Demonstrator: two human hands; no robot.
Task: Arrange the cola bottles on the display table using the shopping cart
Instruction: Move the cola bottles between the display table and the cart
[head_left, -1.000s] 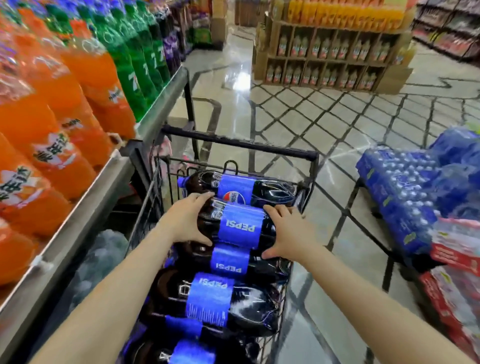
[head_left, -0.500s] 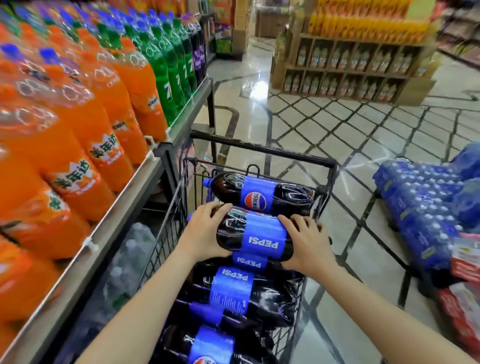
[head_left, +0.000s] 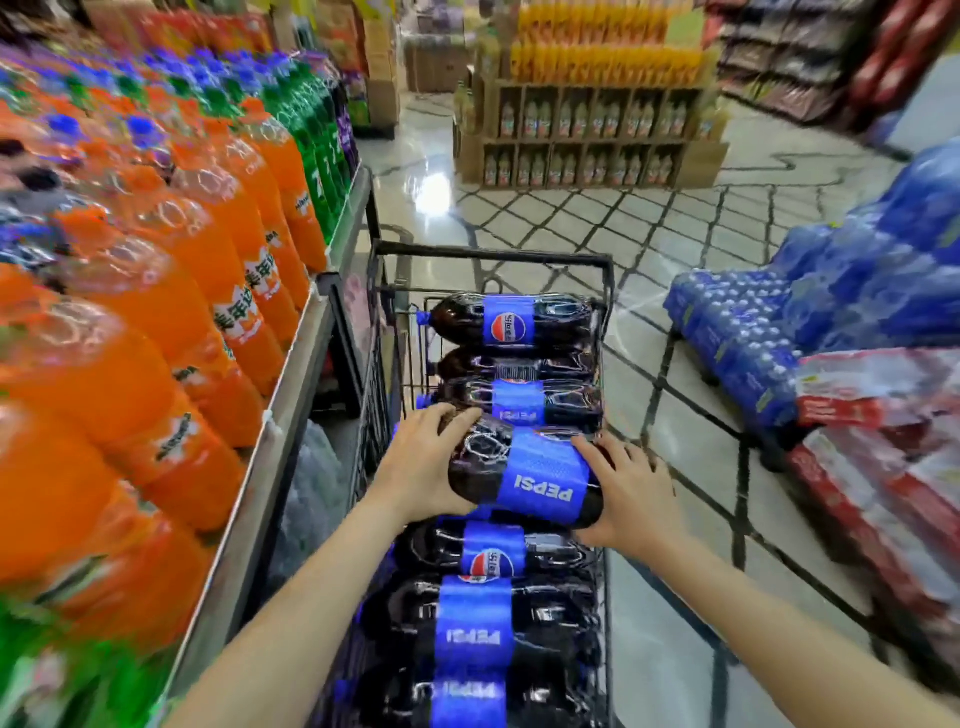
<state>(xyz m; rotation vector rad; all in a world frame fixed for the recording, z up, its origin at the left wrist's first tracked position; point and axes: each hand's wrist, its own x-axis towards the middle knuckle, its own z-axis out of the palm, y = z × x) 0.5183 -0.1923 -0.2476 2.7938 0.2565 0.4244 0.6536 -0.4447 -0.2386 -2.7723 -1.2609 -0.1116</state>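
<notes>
A large cola bottle (head_left: 522, 475) with a blue label is held lying on its side above the middle of the shopping cart (head_left: 493, 252), raised clear of the bottles beneath it; its neck end is gripped by the left hand (head_left: 423, 470), whose fingers are curled over the top of the shoulder, while its base end is cupped by the right hand (head_left: 628, 499), fingers spread round the bottom; neither hand is free. More cola bottles (head_left: 511, 325) are seen lying crosswise in the cart, from the far rim back to the near end, stacked in at least two layers; the cart is judged to be nearly full. Along the cart's left side runs the metal edge of the display table (head_left: 291, 415), which is crowded with upright orange soda bottles (head_left: 208, 322) and, further along, green bottles (head_left: 311, 135); a few dark-bodied bottles are glimpsed at the blurred far left, but whether they are cola cannot be told. The task is therefore judged to be at an early stage: one bottle is in hand and not yet set down, and the bulk of the load remains to be carried across. To the right of the cart, well apart, blue shrink-wrapped packs (head_left: 769, 332) are stacked on the tiled floor (head_left: 597, 218).
</notes>
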